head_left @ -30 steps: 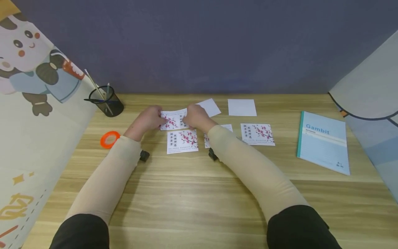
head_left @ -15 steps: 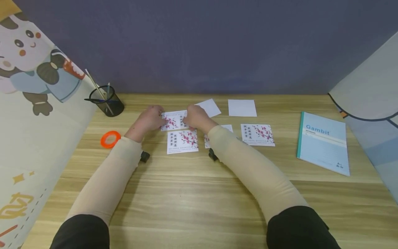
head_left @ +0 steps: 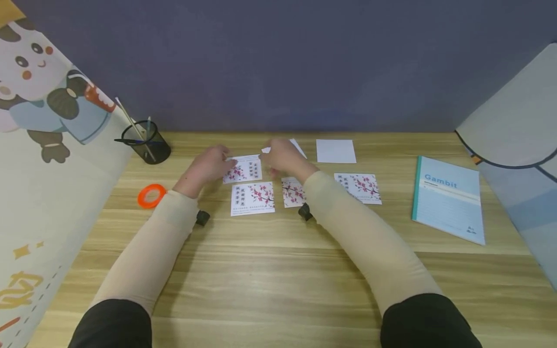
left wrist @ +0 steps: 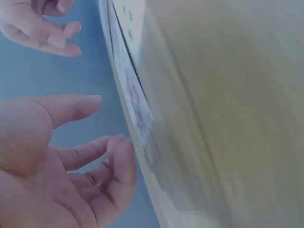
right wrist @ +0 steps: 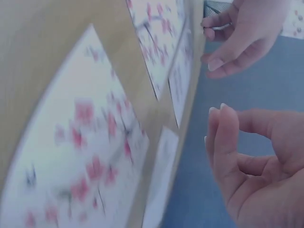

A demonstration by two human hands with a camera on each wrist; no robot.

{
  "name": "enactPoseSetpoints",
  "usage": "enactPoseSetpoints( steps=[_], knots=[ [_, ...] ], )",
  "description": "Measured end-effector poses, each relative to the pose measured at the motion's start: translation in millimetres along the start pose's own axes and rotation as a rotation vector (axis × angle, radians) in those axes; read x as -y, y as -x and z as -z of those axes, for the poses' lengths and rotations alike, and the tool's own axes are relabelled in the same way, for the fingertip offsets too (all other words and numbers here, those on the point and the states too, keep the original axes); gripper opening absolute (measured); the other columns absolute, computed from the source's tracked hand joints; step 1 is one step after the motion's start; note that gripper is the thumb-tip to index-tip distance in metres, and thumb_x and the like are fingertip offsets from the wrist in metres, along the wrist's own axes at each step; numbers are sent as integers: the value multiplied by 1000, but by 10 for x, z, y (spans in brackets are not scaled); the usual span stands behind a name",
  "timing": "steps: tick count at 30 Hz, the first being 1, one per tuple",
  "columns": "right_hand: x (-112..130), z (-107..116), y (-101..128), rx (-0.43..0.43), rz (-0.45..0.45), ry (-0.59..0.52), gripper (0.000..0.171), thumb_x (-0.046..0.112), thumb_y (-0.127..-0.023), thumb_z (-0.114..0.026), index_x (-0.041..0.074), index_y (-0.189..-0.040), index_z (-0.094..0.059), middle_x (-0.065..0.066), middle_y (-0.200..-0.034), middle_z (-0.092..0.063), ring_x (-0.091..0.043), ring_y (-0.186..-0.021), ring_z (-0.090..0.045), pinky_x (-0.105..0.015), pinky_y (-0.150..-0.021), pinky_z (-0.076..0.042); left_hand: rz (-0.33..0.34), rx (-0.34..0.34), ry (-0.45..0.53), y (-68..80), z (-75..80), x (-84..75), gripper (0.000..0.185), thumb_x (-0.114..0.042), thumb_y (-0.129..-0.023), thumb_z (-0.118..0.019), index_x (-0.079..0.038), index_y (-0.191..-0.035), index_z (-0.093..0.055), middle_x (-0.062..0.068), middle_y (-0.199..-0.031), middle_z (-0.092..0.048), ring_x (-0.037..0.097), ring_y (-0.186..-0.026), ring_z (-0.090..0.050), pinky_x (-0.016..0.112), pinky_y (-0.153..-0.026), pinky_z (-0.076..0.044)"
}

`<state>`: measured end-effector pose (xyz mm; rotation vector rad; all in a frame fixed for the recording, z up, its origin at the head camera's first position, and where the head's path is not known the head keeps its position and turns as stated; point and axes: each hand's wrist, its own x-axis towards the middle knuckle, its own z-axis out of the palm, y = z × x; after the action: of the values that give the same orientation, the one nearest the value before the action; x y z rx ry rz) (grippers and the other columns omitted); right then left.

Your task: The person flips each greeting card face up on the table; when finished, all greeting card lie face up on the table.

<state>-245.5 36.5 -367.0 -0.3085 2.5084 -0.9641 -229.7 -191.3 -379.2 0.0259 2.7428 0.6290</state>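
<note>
In the head view, my left hand (head_left: pixel 206 166) is at the left edge of a plum-blossom card (head_left: pixel 247 170), its fingers loosely bent with nothing between them. My right hand (head_left: pixel 285 157) hovers just right of that card, over a tilted blank white card (head_left: pixel 298 146) that it partly hides. The right wrist view shows the right hand's fingers (right wrist: pixel 225 137) bent and holding nothing. A second blossom card (head_left: pixel 252 198) lies directly below the first. Beside it is a third blossom card (head_left: pixel 292 193), partly covered by the right arm.
Another blossom card (head_left: pixel 363 187) and a blank white card (head_left: pixel 336 151) lie to the right. Farther right is a light blue notebook (head_left: pixel 449 199). An orange tape roll (head_left: pixel 151 195) and a black mesh pen cup (head_left: pixel 150 145) stand at left. A dark wall (head_left: pixel 287 67) closes the back.
My right hand has let go of the upper blossom card and moved right, off its edge. The left hand has loosened its hold on the card. That card now lies flat above the second.
</note>
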Motion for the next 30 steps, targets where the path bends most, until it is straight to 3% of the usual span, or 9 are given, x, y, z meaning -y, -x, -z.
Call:
enactPoseSetpoints(
  steps=[3, 9, 11, 13, 16, 19, 25, 30],
  knots=[
    [-35, 129, 25, -17, -25, 8, 67, 31, -110, -60, 2, -164, -36, -18, -138, -71, -22, -76, -78, -31, -87, -65, -4, 24, 63, -43, 16, -74, 67, -42, -108, -57, -4, -161, -42, 22, -155, -57, 41, -140, -58, 60, -121, -46],
    [-207, 328, -21, -61, -59, 7, 72, 33, -107, -64, 0, -164, -35, -20, -143, -68, -25, -85, -79, -35, -90, -65, -60, 98, 169, -197, 6, -266, 72, -43, -106, -63, -3, -162, -41, 21, -155, -58, 37, -133, -64, 57, -120, -48],
    [-297, 384, -49, -67, -65, 10, 73, 33, -106, -64, 0, -164, -34, -21, -152, -61, -27, -93, -79, -37, -90, -66, -68, 126, 215, -262, -11, -339, 72, -40, -105, -65, -2, -161, -41, 22, -153, -59, 36, -128, -67, 55, -118, -51],
    [-391, 441, -68, -62, -74, 16, 73, 33, -107, -64, 0, -164, -34, -20, -163, -50, -29, -108, -76, -40, -99, -64, -66, 147, 232, -326, -26, -417, 74, -40, -104, -68, -2, -161, -41, 21, -153, -60, 34, -125, -69, 53, -118, -52],
    [-512, 515, -111, -66, -84, 54, 71, 34, -107, -63, 0, -163, -35, -18, -167, -45, -35, -136, -63, -46, -117, -53, -65, 171, 183, -401, -33, -553, 80, -44, -101, -71, -5, -164, -39, 17, -160, -54, 35, -140, -61, 54, -123, -46],
    [-581, 550, -153, -88, -93, 74, 70, 33, -105, -65, -2, -161, -39, -19, -165, -47, -38, -153, -46, -50, -129, -40, -71, 187, 102, -448, -31, -675, 87, -49, -97, -75, -7, -164, -39, 15, -166, -48, 36, -151, -49, 56, -128, -40],
    [-676, 545, -194, -96, -114, 77, 73, 29, -100, -69, -5, -158, -41, -23, -163, -47, -40, -153, -44, -50, -131, -37, -128, 209, -8, -571, -81, -813, 99, -49, -89, -84, -1, -163, -38, 20, -169, -42, 40, -155, -43, 55, -131, -36],
    [-741, 513, -239, -107, -115, 117, 73, 27, -96, -71, -7, -154, -45, -23, -156, -54, -39, -144, -52, -48, -126, -43, -179, 198, -120, -631, -127, -859, 99, -54, -84, -87, -1, -158, -47, 20, -161, -50, 37, -146, -49, 54, -128, -40]
  ],
)
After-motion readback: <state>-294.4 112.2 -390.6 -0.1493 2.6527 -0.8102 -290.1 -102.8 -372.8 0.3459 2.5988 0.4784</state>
